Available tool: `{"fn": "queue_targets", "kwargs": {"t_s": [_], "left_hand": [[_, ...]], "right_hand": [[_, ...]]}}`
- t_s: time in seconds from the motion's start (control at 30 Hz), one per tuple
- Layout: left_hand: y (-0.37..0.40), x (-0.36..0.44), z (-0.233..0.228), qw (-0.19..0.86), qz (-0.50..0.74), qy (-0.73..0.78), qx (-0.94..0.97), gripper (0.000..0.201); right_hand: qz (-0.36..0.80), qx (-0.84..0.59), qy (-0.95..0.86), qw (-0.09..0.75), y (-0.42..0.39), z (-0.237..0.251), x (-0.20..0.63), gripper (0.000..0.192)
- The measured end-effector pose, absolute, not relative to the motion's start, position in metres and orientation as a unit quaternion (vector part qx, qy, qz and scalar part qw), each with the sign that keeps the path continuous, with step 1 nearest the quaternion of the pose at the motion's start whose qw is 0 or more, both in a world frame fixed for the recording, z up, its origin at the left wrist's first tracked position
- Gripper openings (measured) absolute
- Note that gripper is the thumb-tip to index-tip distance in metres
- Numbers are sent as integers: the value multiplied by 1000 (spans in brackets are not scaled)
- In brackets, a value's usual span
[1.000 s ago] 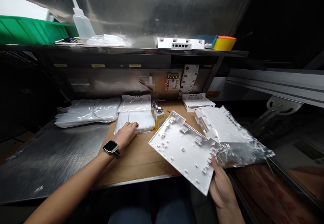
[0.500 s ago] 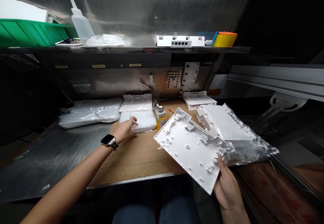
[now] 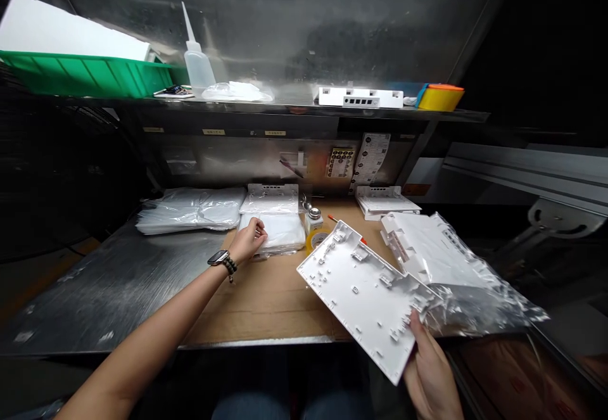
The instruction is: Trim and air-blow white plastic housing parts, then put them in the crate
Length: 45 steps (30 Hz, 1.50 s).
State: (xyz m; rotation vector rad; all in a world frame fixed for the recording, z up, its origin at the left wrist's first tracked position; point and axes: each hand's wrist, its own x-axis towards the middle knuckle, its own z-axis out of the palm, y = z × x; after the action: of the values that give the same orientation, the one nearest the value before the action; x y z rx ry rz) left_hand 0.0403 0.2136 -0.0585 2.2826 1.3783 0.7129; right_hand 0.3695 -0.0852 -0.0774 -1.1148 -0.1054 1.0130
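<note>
In what looks like a factory workshop, a scuffed metal bench holds white plastic casings, piled clear bags and yellow tape, beneath a metal shelf carrying a green bin and a squeeze bottle.

The head camera looks forward and down over the workbench.

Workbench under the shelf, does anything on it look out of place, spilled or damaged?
One thing: beyond the right hand, the bagged white piece lies askew on the bench, the loose end of its clear bag crumpled and untidy, unlike the flatter bags at left. I see no spill or clear damage.
</note>
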Motion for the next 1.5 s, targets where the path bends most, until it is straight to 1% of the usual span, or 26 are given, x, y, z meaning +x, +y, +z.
{"fn": "queue_targets", "kwargs": {"t_s": [0.13, 0.3, 0.47, 0.6, 0.8, 0.93, 1.0, 1.07, 1.17, 1.27, 1.4, 1.5], "left_hand": [[210, 44, -67, 201, 262, 465, 821, 32], [201, 46, -73, 196, 247, 460, 830, 38], [205, 47, -69, 217, 249, 472, 817, 32], [221, 47, -63, 270, 263, 481, 792, 31], [254, 38, -63, 388, 252, 500, 732, 28], [259, 36, -64, 421, 258, 491, 718, 27], [255, 40, -65, 415, 266, 487, 721, 27], [248, 46, -66, 401, 274, 477, 732, 27], [237, 58, -68, 371, 276, 457, 760, 26], [228, 66, -71, 329, 266, 449, 787, 25], [221, 68, -70, 264, 250, 441, 820, 24], [225, 61, -57, 202, 247, 437, 841, 20]], "right_hand": [[478, -506, -46, 716, -86, -81, 370, 86], [475, -509, -35, 717, -82, -82, 371, 88], [478, -508, -18, 716, -81, -83, 371, 90], [480, -510, -23, 713, -80, -83, 370, 92], [479, -517, -44, 708, -77, -81, 368, 95], [499, -496, -66, 708, -69, -78, 356, 94], [500, -491, -84, 708, -62, -75, 343, 90], [479, -499, -119, 712, -53, -72, 328, 86], [406, -550, -197, 703, -39, -69, 304, 80], [338, -606, -270, 667, -26, -66, 285, 74], [305, -638, -324, 628, -13, -65, 268, 76], [287, -649, -344, 615, -9, -67, 262, 76]]}}
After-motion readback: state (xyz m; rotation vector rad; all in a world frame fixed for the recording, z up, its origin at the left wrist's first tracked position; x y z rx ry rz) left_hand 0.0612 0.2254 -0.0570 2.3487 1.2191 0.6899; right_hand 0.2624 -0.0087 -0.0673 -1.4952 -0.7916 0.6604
